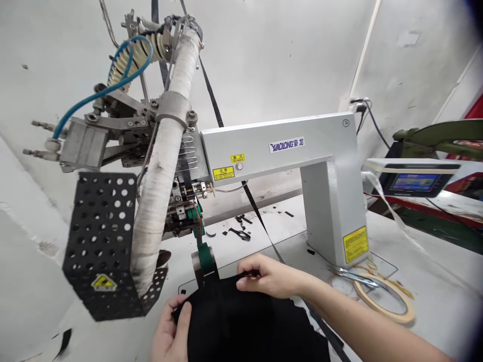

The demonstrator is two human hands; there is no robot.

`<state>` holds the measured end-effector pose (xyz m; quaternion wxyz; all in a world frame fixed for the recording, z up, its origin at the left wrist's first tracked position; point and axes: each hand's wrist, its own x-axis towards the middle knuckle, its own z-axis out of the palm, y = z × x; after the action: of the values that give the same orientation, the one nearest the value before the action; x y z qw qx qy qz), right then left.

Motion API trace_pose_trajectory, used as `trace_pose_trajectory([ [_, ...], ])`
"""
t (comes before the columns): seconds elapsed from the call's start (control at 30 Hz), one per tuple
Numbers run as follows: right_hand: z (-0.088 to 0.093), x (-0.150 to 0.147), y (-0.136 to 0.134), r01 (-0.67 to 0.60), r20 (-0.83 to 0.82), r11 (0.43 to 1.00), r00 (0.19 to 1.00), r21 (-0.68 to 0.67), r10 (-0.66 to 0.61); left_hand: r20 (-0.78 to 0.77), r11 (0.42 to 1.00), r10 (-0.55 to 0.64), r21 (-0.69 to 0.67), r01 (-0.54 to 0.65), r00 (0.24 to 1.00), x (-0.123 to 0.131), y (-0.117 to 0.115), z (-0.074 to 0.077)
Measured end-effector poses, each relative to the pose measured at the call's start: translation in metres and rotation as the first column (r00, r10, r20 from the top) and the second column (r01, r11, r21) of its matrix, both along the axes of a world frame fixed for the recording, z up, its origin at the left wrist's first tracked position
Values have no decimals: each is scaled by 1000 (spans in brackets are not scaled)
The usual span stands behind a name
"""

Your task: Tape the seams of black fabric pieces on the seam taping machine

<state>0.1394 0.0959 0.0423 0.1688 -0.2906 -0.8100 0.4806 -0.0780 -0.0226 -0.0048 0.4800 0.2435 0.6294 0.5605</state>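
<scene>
A piece of black fabric (249,322) spreads below the rollers of a seam-taping machine (271,143). My left hand (172,327) grips the fabric's left edge, thumb on top and fingers curled beneath. Along the upper edge, my right hand (264,276) pinches the fabric between thumb and bent fingers. Between the hands, that upper edge meets the machine's green roller (206,259), with a dark tape strip running down to it. The fabric's lower part runs out of the frame.
A black perforated guard (101,241) and a wrapped pipe (162,166) stand left of the rollers. Dark scraps (240,234) lie on the white table behind. To the right are a tape roll (390,301), scissors (352,275) and a control screen (415,182).
</scene>
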Motion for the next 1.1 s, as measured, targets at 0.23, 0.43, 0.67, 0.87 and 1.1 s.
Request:
trace_pose_trajectory([
  [0.23,18,-7,-14,25,-61,997,998,-75,-29,28,1000,-17,-17,18,999,-10,13,14],
  [0.43,18,-13,-12,56,-49,992,997,-110,-61,68,999,-3,-48,6,998,-17,17,12],
  [0.67,11,-17,-8,76,-64,985,994,-153,-87,2,996,-84,9,84,996,-22,28,12],
  [0.87,0,-33,15,322,-200,922,910,-216,-364,-38,987,-90,130,94,995,-25,43,3],
  [1.1,-15,-86,86,-9,-319,762,912,-647,-259,-127,970,-189,130,205,974,-24,51,-40],
])
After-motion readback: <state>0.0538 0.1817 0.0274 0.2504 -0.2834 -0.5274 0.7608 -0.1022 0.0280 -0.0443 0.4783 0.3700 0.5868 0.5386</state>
